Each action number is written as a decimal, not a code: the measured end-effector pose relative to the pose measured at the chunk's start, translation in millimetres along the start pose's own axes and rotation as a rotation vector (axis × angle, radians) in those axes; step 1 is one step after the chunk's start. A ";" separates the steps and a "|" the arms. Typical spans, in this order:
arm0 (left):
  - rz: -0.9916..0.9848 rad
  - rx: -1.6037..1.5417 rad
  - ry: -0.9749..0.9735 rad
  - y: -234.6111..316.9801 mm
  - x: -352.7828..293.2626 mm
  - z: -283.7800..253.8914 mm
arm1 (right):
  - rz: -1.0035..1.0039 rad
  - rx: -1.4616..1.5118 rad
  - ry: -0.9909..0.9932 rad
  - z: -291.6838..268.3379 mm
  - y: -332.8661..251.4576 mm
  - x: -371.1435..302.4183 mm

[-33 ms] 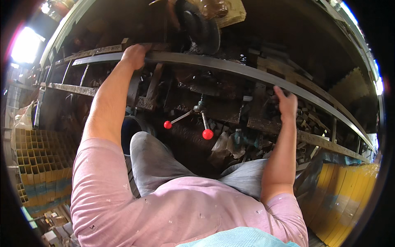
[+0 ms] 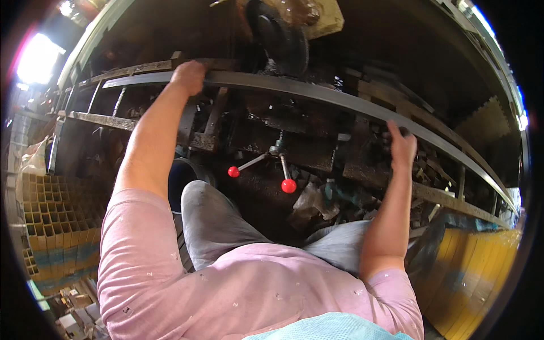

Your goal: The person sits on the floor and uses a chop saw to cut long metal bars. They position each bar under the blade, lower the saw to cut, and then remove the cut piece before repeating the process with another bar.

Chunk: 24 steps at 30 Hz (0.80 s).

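Note:
A long straight metal bar (image 2: 317, 90) lies across a machine in front of me, from the far left to the right rim. My left hand (image 2: 190, 78) is closed over it left of the middle. Beside the bar's near edge on the right is my right hand (image 2: 402, 148); its thumb points toward the bar, and the other fingers are loosely bent, partly in shadow. Behind the bar's middle stands a dark round wheel or guard (image 2: 286, 42). Nearer me, a clamp-like handle (image 2: 277, 149) carries two rods with a red ball (image 2: 233, 171) and another red ball (image 2: 289, 186).
A ladder-like metal frame (image 2: 96, 119) runs along both sides under the bar. Stacked yellow square tubes (image 2: 51, 204) stand at the left, with yellow lengths (image 2: 473, 272) at the right. Offcuts and a crumpled plastic bag (image 2: 309, 207) lie below the machine.
My right hand has shifted slightly right along the bar. My left hand keeps its place on the bar. The whole view has moved a little.

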<state>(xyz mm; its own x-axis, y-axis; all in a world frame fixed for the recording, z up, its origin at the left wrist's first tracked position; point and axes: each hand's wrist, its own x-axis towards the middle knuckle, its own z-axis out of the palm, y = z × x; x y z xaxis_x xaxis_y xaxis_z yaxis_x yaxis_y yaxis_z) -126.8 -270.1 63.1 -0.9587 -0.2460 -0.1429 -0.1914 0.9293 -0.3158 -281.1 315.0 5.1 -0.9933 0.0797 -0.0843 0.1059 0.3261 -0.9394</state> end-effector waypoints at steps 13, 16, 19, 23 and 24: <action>-0.195 0.043 0.020 30.5 6.8 5.8 | -0.055 -0.635 0.253 -32.4 48.9 82.1; -0.133 0.026 -0.054 -8.6 22.0 14.1 | -0.103 -0.694 0.192 -34.2 58.8 90.7; -0.308 0.048 -0.078 -76.0 5.7 78.1 | 0.025 -0.475 -0.134 39.8 -9.8 15.1; -0.473 0.119 -0.049 -75.1 9.7 67.9 | 0.009 -0.300 -0.327 43.1 -23.1 -9.0; -0.384 0.131 -0.093 -67.5 4.9 71.1 | 0.008 -0.321 -0.287 37.4 -27.3 -8.7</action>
<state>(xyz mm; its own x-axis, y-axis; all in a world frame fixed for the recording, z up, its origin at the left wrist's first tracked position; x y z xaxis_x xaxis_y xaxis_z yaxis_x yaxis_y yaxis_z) -103.6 -353.6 17.0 -0.7987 -0.5973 -0.0735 -0.4974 0.7239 -0.4781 -277.1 270.2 19.1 -0.9604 -0.1673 -0.2227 0.0779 0.6064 -0.7914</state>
